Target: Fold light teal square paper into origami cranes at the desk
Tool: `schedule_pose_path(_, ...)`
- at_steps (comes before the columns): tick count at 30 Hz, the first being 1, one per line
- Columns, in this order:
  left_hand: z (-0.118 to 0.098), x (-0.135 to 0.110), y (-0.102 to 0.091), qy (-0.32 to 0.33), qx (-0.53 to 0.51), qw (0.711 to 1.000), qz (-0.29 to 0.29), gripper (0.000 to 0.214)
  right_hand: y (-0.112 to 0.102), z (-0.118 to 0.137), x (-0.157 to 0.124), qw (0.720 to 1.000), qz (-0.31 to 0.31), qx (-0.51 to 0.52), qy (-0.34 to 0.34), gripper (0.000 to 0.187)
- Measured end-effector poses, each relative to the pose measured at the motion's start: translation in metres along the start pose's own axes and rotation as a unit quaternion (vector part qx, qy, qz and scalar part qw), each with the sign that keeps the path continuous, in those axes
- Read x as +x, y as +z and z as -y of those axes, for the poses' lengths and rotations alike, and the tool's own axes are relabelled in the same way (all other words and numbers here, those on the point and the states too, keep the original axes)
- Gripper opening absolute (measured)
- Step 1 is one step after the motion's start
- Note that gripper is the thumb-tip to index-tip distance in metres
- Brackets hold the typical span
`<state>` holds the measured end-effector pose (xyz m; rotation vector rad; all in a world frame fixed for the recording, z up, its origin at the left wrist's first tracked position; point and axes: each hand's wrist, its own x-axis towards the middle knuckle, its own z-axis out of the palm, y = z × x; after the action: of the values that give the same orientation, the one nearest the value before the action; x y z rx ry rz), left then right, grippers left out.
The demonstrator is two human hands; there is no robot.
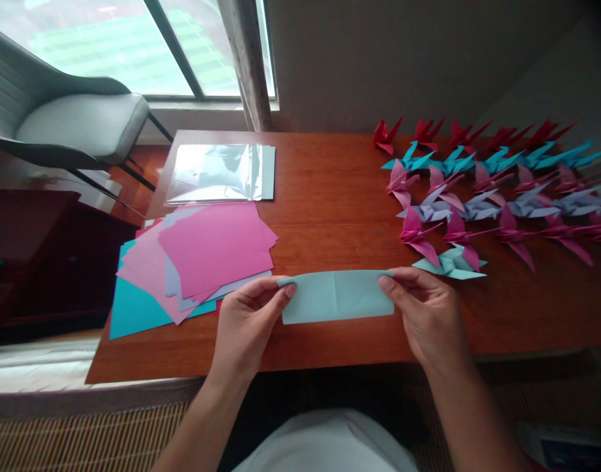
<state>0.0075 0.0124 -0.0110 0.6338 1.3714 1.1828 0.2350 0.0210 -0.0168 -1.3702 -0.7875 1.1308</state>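
Observation:
A pale mint-green sheet of origami paper (312, 298), folded to a long rectangle with a crease down its middle, is held up over the table's front part. My left hand (246, 321) pinches its upper left corner between thumb and fingers. At the upper right corner, my right hand (428, 314) grips it the same way. Just beyond the right hand sits a mint-green paper crane (452, 263). The loose pile of coloured paper, topped by a pink sheet (216, 246), lies beyond and left of my left hand.
Rows of folded cranes fill the wooden table's (320, 196) right side, among them red (386, 136), turquoise (411, 157) and magenta ones (415, 236). A clear packet of paper (216, 172) lies at the back left. A grey chair (84, 124) stands by the window.

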Motion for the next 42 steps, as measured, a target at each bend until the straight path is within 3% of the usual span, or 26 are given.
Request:
schedule_pose_path(15, -0.0004, -0.0023, -0.0009, 0.001, 0.019, 1.0, -0.02, 0.023, -0.0039, -0.0004, -0.0003, 0.997, 0.008, -0.067, -0.034, 0.017)
schedule_pose_path(42, -0.0012, -0.0021, 0.001, -0.004, 0.024, 0.999, -0.035, 0.026, -0.006, 0.0013, 0.0003, 0.998, 0.005, -0.06, -0.031, 0.02)
